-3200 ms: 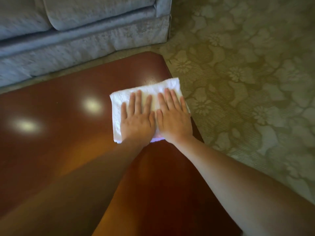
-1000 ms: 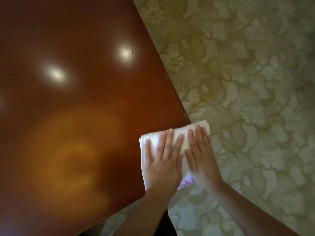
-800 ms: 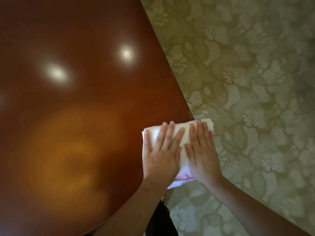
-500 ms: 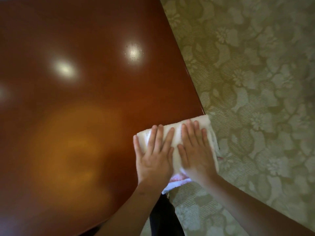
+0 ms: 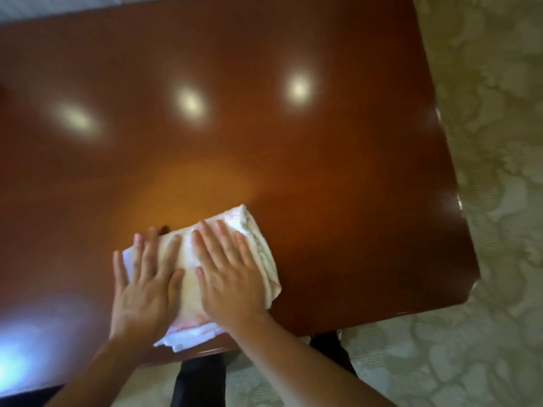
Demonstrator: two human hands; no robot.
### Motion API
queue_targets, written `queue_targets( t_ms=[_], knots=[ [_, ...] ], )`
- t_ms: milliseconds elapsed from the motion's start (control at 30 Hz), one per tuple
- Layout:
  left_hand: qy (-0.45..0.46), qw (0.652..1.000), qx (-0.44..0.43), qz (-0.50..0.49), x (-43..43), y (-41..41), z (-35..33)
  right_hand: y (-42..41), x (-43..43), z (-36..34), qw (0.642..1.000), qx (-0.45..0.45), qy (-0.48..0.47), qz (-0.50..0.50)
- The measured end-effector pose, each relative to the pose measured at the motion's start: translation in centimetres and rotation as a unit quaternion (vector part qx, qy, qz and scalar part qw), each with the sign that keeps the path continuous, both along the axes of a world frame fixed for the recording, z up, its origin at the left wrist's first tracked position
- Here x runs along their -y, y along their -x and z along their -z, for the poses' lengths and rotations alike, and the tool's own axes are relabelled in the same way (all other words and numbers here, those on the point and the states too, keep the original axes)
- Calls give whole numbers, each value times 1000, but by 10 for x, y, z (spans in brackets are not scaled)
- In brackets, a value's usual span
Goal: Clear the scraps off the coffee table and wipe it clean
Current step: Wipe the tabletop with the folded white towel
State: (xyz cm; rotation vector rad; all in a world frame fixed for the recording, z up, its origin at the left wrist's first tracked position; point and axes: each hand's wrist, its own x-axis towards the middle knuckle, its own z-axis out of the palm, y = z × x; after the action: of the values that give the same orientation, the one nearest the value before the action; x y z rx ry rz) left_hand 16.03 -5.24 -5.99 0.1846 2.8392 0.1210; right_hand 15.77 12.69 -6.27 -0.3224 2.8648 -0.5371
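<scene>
A glossy reddish-brown coffee table [image 5: 338, 177] bears 1 folded white cloth [image 5: 258, 245].

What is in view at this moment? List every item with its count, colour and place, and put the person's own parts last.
coffee table: one, glossy reddish-brown, fills most of the view; light glints on its top; no scraps visible.
cloth: one, white with thin red stripes, folded, flat on the table near its near edge.
carpet: one, pale green floral pattern, on the floor right of and below the table.
pale strip: one, light grey, beyond the table's far edge at top left; too little shows to tell what it is.
left hand: one, open, palm down on the cloth's left part.
right hand: one, open, palm down on the cloth's right part.
legs: dark clothing, below the table's near edge.
</scene>
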Motion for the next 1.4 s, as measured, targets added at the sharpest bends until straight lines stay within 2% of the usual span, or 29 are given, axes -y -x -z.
queue_targets(
  t_ms=[133,300,433,567,700,833,933,1033,1233,1400],
  knots=[
    [-44,996,-27,-78,-45,-15,3,-8,-33,-1,999,-30,11,10],
    [-53,997,-32,-42,-90,-45,-2,-41,-77,-7,999,-19,-46,3],
    [-51,996,-25,-73,-117,-73,-3,-63,-94,-12,997,-7,-71,0],
    [-45,995,-21,-84,-119,-63,4,-49,-88,-3,995,-20,-93,-8],
    [-41,998,-41,-12,-103,24,7,19,-78,6,992,-67,-107,13],
    [-40,996,-81,12,-82,178,15,164,-59,22,983,-130,-115,57],
    [-25,994,-103,33,-69,304,15,291,-50,21,985,-121,-112,42],
    [-24,994,-110,6,-69,377,15,368,-47,20,985,-104,-117,67],
    [-38,992,-122,11,-73,384,14,370,-48,20,982,-126,-120,70],
    [-22,997,-78,9,-85,333,10,319,-56,21,983,-140,-95,68]
  ],
)
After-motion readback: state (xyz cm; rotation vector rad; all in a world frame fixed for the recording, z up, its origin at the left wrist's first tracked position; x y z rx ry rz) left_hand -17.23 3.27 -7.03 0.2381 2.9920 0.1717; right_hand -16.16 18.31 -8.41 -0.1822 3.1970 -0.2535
